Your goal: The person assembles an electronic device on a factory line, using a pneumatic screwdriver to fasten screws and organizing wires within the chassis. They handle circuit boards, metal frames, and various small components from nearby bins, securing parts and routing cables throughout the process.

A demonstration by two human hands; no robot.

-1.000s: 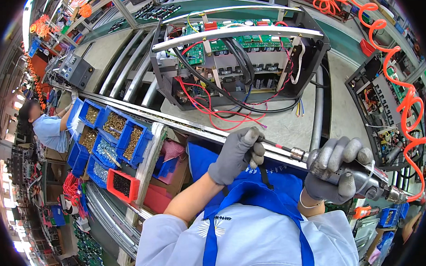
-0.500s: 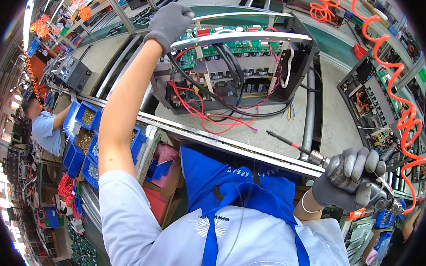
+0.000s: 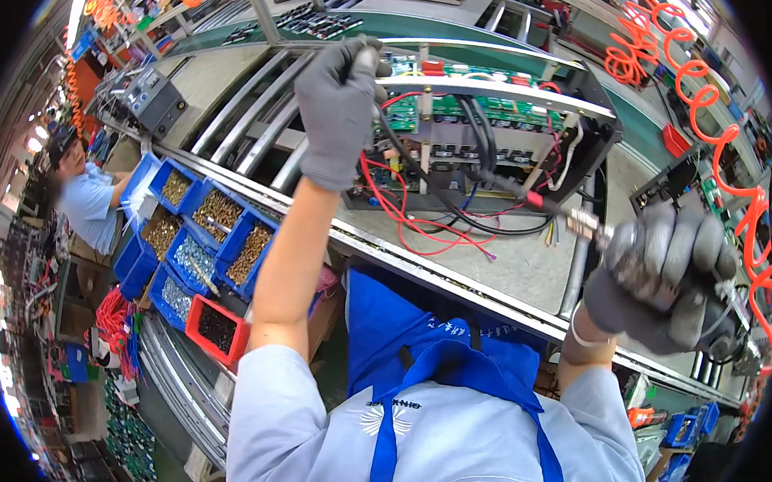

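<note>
Two grey-gloved hands are recorded in the head view, both raised over the work line. Left hand [image 3: 340,112]: lifted at the near left corner of the machine case [image 3: 604,147], fingers curled, with the fingertips by the end of the front metal bar [image 3: 518,94]; whether it grasps the bar or anything else cannot be told. Right hand [image 3: 667,274]: clenched around the body of a power screwdriver [image 3: 583,224], palm and fingers wrapped about it. The tool's shaft points up and left toward the machine case; its tip is blurred and appears in front of the lower wiring, so contact cannot be confirmed. The machine case stands upright beyond the near metal rail [image 3: 445,277], its green boards exposed, with black cables [image 3: 481,140] and red wires [image 3: 421,235] hanging out at the front. Metal rollers [image 3: 249,130] lie left of it. Several blue bins [image 3: 238,285] of screws and one red bin [image 3: 206,348] of dark small parts sit beside the left forearm. An orange coiled hose [image 3: 744,194] hangs at the right. One co-worker [image 3: 92,204] in a light blue shirt is at far left.
</note>
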